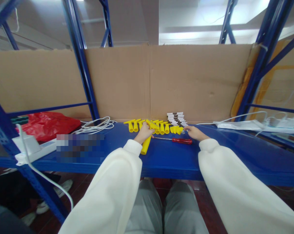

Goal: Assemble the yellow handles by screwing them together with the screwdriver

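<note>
My left hand (144, 132) is wrapped round a yellow T-shaped piece (146, 147), whose tube points down toward the table's front edge. My right hand (194, 132) has its fingertips pressed together over small shiny parts (184, 131) at the right of the yellow pieces; what they grip is too small to make out. Several yellow T-shaped pieces (162, 129) stand in a row behind my left hand. Small yellow pieces (176, 130) lie just left of my right fingertips. Between my hands lies a screwdriver with a red handle (182, 141), its shaft pointing left.
Stacked white-and-brown items (176, 118) lie behind the small yellow pieces. On the blue table (171, 162), a red plastic bag (49, 125), coiled white cable (100, 125) and power strip (43, 148) are at left. Another white strip (256, 126) lies at right. Cardboard (185, 78) closes the back.
</note>
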Demonstrator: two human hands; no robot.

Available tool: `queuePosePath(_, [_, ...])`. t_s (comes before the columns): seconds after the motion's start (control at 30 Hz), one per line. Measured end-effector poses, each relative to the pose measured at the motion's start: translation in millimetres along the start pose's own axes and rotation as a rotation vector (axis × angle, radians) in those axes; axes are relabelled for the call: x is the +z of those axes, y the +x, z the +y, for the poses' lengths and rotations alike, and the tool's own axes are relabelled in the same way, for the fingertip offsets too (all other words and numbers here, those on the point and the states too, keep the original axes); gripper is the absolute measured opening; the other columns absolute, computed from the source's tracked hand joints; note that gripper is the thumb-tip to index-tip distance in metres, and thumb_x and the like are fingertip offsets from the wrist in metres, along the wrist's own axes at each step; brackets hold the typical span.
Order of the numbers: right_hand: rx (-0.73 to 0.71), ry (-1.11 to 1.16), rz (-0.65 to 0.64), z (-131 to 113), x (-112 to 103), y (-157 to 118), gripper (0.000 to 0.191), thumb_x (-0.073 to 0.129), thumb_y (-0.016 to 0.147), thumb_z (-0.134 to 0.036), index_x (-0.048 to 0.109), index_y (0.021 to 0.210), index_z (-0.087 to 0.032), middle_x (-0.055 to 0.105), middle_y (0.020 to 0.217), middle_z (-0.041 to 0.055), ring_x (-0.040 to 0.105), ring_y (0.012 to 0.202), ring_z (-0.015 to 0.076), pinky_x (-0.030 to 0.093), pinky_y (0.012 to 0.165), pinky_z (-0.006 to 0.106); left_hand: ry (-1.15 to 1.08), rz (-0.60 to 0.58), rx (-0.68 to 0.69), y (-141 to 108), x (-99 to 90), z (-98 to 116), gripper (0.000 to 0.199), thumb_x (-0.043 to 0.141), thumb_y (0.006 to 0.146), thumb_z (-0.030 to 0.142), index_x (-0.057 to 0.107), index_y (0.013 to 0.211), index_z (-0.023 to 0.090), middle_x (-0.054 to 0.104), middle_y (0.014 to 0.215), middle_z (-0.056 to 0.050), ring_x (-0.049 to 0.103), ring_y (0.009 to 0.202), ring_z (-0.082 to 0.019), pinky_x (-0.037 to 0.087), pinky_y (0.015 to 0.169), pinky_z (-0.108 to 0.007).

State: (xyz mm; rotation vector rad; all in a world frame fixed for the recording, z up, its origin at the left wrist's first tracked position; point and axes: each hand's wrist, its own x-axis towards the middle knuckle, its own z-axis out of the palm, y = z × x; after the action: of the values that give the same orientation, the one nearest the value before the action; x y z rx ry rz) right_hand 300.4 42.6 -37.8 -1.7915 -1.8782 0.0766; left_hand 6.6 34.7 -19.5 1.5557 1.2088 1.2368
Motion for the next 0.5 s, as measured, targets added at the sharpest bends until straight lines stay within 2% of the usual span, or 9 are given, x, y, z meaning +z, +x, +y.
queuePosePath(0.1, [-0.03, 0.021, 0.026, -9.2, -5.0, -4.2, 0.032, 0.052, 0.08, -0.014, 0.076, 0.1, -0.017, 0.077, 0.105, 0.0096, 0.07, 0.102, 0.0255, 0.051, 0.094, 0.034, 0.0, 0.008, 0.015, 1.1, 0.3, -1.6, 0.039, 0.065, 0.079, 0.0, 0.041, 0.104, 0.017, 0.064, 0.101, -0.008, 0.058, 0.05, -0.006, 0.055, 0.054, -0.024])
queuePosePath(0.17, [-0.085, 0.071, -0.017, -17.7, -8.8, -9.7, 0.026, 0.055, 0.084, -0.026, 0.076, 0.094, -0.016, 0.077, 0.096, 0.0097, 0.07, 0.092, 0.0255, 0.053, 0.087, 0.035, -0.012, 0.015, 0.025, 1.9, 0.1, -2.9, 0.041, 0.067, 0.078, 0.0, 0.041, 0.104, 0.017, 0.064, 0.1, -0.007, 0.059, 0.052, -0.007, 0.055, 0.056, -0.024])
queuePosePath(0.23, [-0.14, 0.141, -0.099, -26.2, -13.1, -16.8, 0.031, 0.057, 0.085, -0.041, 0.076, 0.09, -0.017, 0.077, 0.091, 0.0082, 0.069, 0.088, 0.0251, 0.053, 0.083, 0.036, -0.022, 0.017, 0.027, 2.3, -0.4, -3.9, 0.042, 0.07, 0.077, 0.001, 0.042, 0.103, 0.017, 0.064, 0.098, -0.006, 0.059, 0.053, -0.006, 0.054, 0.056, -0.022])
queuePosePath(0.33, [-0.186, 0.199, -0.262, -36.1, -19.3, -27.4, 0.043, 0.064, 0.078, -0.058, 0.076, 0.086, -0.018, 0.076, 0.09, 0.0066, 0.068, 0.087, 0.0246, 0.053, 0.079, 0.034, -0.008, 0.02, 0.022, 1.8, -1.3, -4.1, 0.038, 0.068, 0.08, 0.003, 0.041, 0.102, 0.017, 0.064, 0.098, -0.005, 0.058, 0.054, -0.005, 0.052, 0.053, -0.019])
queuePosePath(0.4, [-0.196, 0.197, -0.344, -40.2, -21.4, -32.3, 0.047, 0.069, 0.072, -0.063, 0.076, 0.084, -0.019, 0.075, 0.088, 0.0061, 0.067, 0.085, 0.024, 0.052, 0.075, 0.033, 0.007, 0.024, 0.019, 1.3, -1.8, -3.5, 0.036, 0.066, 0.081, 0.002, 0.041, 0.102, 0.017, 0.063, 0.099, -0.006, 0.059, 0.055, -0.006, 0.051, 0.052, -0.018])
queuePosePath(0.5, [-0.246, 0.174, -0.362, -44.1, -18.7, -34.4, 0.046, 0.071, 0.07, -0.062, 0.076, 0.084, -0.019, 0.074, 0.086, 0.0063, 0.066, 0.082, 0.023, 0.051, 0.07, 0.032, 0.015, 0.037, 0.027, 1.3, -2.2, -3.4, 0.037, 0.066, 0.08, 0.001, 0.042, 0.103, 0.016, 0.062, 0.098, -0.006, 0.059, 0.054, -0.006, 0.051, 0.05, -0.018])
